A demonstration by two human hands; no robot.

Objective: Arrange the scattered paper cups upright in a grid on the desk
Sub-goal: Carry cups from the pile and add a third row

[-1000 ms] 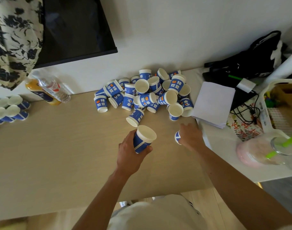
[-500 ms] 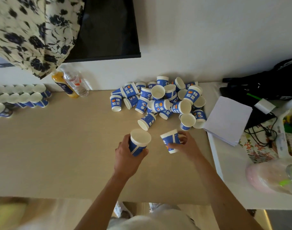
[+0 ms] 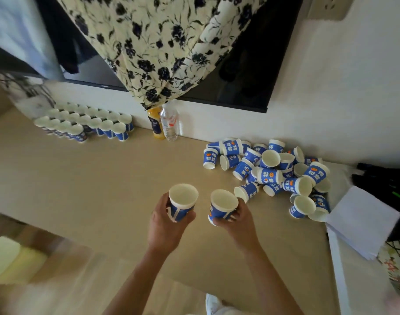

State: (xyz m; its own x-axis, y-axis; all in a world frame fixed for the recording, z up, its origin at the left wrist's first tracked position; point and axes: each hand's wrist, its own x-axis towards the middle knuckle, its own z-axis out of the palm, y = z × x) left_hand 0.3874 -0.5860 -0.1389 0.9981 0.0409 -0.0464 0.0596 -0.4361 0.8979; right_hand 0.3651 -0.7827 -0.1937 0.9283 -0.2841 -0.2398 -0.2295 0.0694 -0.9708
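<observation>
Pile (image 3: 269, 175) crowds my right; grid (image 3: 99, 123) far left, bottles (image 3: 169, 123) between. Left hand (image 3: 164, 226) curls round left cup (image 3: 183, 198), right hand (image 3: 240, 221) round right cup (image 3: 221, 208).

I took this for a lived-in room in a home, not a workplace. A floral garment (image 3: 162, 42) hung draped over a dark wall-mounted screen (image 3: 240, 71). Below it a light wood desk (image 3: 80, 178) stood against the white wall, with an orange juice bottle (image 3: 155, 126) and a water bottle (image 3: 170, 125) side by side at the back, and wood-look flooring (image 3: 58, 269) beneath.
</observation>
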